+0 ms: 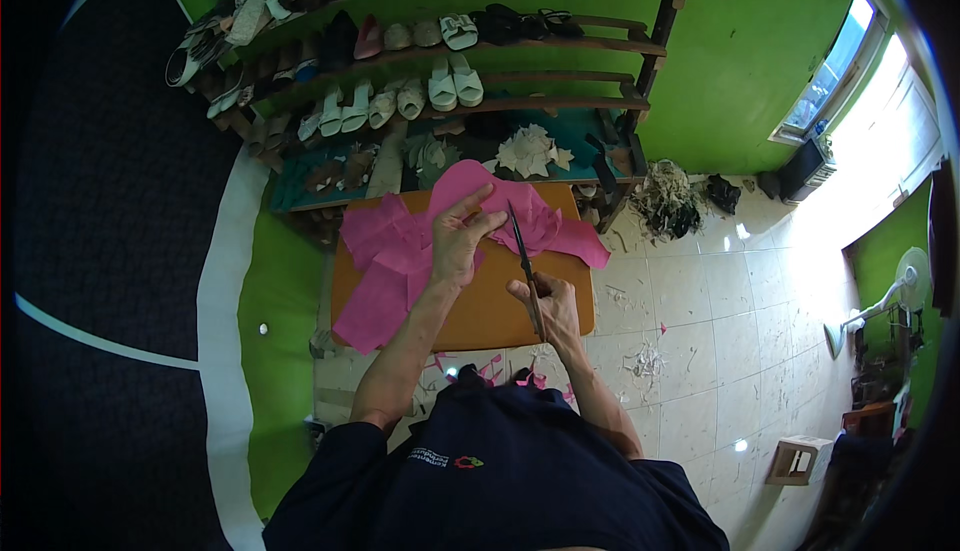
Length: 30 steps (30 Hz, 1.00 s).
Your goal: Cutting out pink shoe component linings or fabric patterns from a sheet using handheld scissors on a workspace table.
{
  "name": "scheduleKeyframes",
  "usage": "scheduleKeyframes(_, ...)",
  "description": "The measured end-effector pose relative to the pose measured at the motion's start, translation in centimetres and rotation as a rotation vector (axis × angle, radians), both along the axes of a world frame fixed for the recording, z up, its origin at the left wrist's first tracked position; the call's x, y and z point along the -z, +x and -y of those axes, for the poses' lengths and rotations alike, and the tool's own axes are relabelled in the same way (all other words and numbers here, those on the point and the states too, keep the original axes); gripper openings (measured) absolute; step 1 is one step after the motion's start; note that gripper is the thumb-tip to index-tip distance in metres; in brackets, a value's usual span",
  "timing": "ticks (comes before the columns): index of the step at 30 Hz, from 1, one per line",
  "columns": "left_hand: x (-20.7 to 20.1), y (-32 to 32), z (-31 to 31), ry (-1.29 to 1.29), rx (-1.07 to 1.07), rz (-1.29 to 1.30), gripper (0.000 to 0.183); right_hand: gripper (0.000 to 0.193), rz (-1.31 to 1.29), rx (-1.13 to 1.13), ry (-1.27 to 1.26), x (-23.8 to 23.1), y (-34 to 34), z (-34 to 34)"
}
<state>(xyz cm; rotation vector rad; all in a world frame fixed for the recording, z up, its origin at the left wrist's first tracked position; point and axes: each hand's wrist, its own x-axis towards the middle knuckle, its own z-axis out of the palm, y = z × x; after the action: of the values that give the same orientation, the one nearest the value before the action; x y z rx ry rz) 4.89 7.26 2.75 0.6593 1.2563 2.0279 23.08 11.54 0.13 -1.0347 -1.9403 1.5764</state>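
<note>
My left hand [458, 243] is closed on a pink sheet piece [460, 183] with a rounded end, lifted above the orange-brown table [480, 313]; fabric or thin leather, I cannot tell which. In my right hand [556, 311] is a pair of dark scissors [521, 247], blades pointing away from me and tips close to the left fingers. The blades look nearly together. Other pink pieces [378, 296] lie loosely overlapping on the table's left side, and one pink strip [580, 243] reaches past its right edge.
A wooden shoe rack [600, 48] with sandals and shoes stands beyond the table, pale scraps [530, 151] on its lower level. A scrap heap [668, 201] lies right of it. Cuttings [645, 361] litter the tiled floor. A white fan [910, 276] and a small stool [798, 461] are at right.
</note>
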Motion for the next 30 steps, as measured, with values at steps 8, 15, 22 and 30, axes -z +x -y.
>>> scheduleKeyframes(8,0.5,0.6,-0.1,0.003,-0.041,0.0,0.043,0.068,-0.009,-0.018,-0.001,0.8,0.1,0.3)
scheduleKeyframes(15,0.6,2.0,0.4,-0.069,0.006,-0.008,0.045,0.069,-0.021,0.008,-0.039,0.1,-0.3,-0.3)
scheduleKeyframes(22,0.0,2.0,0.7,-0.039,0.03,0.012,0.046,0.07,-0.004,-0.004,-0.027,0.5,0.1,-0.5)
scheduleKeyframes(30,0.1,1.6,0.9,-0.003,0.019,0.099,0.045,0.07,-0.006,-0.002,-0.033,-0.1,0.5,0.2)
